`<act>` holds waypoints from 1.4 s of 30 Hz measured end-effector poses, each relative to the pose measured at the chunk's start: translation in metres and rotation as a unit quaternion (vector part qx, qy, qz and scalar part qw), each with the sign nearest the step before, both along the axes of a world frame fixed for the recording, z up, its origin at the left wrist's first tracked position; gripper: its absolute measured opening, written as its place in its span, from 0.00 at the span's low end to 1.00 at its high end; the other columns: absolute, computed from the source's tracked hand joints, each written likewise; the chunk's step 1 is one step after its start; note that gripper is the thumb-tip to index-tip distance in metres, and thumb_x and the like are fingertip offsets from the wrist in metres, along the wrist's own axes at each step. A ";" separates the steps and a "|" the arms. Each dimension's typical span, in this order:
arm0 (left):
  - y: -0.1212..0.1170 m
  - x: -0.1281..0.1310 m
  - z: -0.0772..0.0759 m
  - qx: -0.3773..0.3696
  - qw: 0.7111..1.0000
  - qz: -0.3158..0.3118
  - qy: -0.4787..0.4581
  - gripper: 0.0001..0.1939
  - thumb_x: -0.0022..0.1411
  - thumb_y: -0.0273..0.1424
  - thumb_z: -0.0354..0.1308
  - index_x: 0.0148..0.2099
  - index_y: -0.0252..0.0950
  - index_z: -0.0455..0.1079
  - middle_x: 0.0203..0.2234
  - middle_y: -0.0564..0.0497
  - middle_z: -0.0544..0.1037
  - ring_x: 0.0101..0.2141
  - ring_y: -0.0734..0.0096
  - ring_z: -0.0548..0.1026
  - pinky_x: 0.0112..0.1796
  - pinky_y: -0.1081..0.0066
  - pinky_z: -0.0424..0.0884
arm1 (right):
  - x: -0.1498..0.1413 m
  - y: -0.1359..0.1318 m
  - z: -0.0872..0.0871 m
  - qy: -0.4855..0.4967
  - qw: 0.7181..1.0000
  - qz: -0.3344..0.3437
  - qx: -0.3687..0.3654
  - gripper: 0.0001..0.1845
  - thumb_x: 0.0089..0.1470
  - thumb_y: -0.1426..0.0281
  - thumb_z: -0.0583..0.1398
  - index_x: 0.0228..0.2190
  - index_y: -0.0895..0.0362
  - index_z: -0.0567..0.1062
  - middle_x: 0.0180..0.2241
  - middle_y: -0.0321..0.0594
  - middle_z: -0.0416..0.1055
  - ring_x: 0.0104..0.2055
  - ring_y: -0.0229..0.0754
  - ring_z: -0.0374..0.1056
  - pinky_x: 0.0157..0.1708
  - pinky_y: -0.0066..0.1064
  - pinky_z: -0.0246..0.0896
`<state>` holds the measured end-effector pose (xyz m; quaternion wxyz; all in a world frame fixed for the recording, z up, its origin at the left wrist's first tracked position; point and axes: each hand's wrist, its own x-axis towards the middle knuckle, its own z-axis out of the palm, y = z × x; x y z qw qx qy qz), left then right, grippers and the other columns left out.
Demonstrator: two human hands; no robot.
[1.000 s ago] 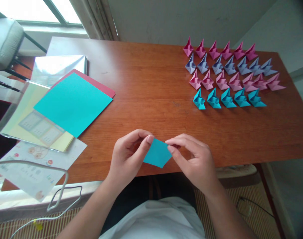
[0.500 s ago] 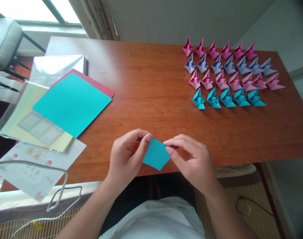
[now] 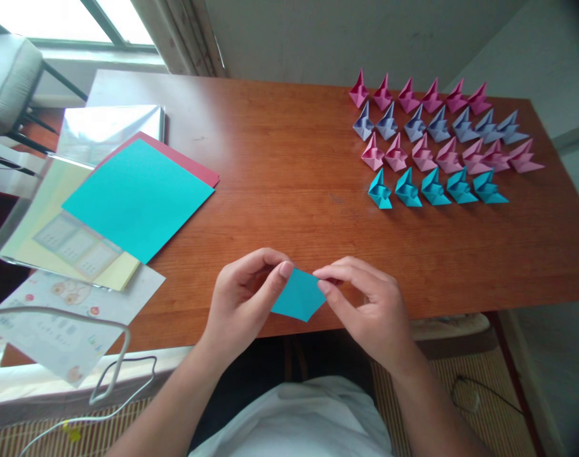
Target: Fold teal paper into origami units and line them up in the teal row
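Note:
A small piece of turquoise origami paper (image 3: 303, 295) is held up over the table's near edge, between both hands. My left hand (image 3: 246, 292) pinches its upper left edge with thumb and forefinger. At its upper right corner, my right hand (image 3: 366, 301) grips it between thumb and fingertips. The parts of the paper under the fingertips are hidden. Beyond my right hand stands a row of turquoise folded paper shapes (image 3: 432, 188), pointed and with small hollows in the middle.
Behind the turquoise row are rows of pink (image 3: 421, 152), lilac (image 3: 439, 124) and magenta folded shapes (image 3: 432, 96). On the left, turquoise sheets (image 3: 141, 197) overlap a clear packet of yellow paper (image 3: 30, 203) and a printed white sheet (image 3: 75, 324). A white cable (image 3: 80, 312) crosses the near left corner.
The turquoise paper has tilted slightly, and its lower tip sits a little higher. My left hand has shifted slightly to the right; my right hand has barely moved.

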<state>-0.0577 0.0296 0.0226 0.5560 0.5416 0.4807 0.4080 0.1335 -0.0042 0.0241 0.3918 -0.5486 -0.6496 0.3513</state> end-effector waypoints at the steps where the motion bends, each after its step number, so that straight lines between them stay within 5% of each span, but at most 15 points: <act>1: 0.000 0.000 0.000 -0.005 1.000 0.000 -0.007 0.08 0.67 0.31 0.62 0.34 0.37 0.74 0.25 0.57 0.74 0.26 0.80 0.69 0.27 0.82 0.65 | 0.000 0.000 0.000 0.000 1.000 -0.001 0.000 0.07 0.61 0.76 0.62 0.38 0.53 0.80 0.34 0.34 0.78 0.38 0.37 0.73 0.39 0.29 0.67; 24: 0.002 0.002 -0.001 -0.066 0.995 0.046 -0.060 0.07 0.57 0.33 0.71 0.33 0.35 0.78 0.27 0.51 0.80 0.28 0.72 0.76 0.28 0.76 0.73 | -0.001 0.000 0.000 -0.005 1.000 -0.002 -0.004 0.08 0.61 0.76 0.62 0.38 0.52 0.79 0.34 0.35 0.78 0.37 0.38 0.73 0.39 0.31 0.67; 42: 0.002 0.004 -0.001 -0.059 0.996 0.056 -0.044 0.08 0.58 0.33 0.71 0.32 0.35 0.77 0.27 0.51 0.80 0.28 0.73 0.75 0.28 0.77 0.73 | -0.001 0.002 -0.003 -0.012 1.000 -0.005 -0.002 0.07 0.61 0.75 0.62 0.38 0.51 0.79 0.34 0.35 0.79 0.37 0.40 0.74 0.39 0.33 0.69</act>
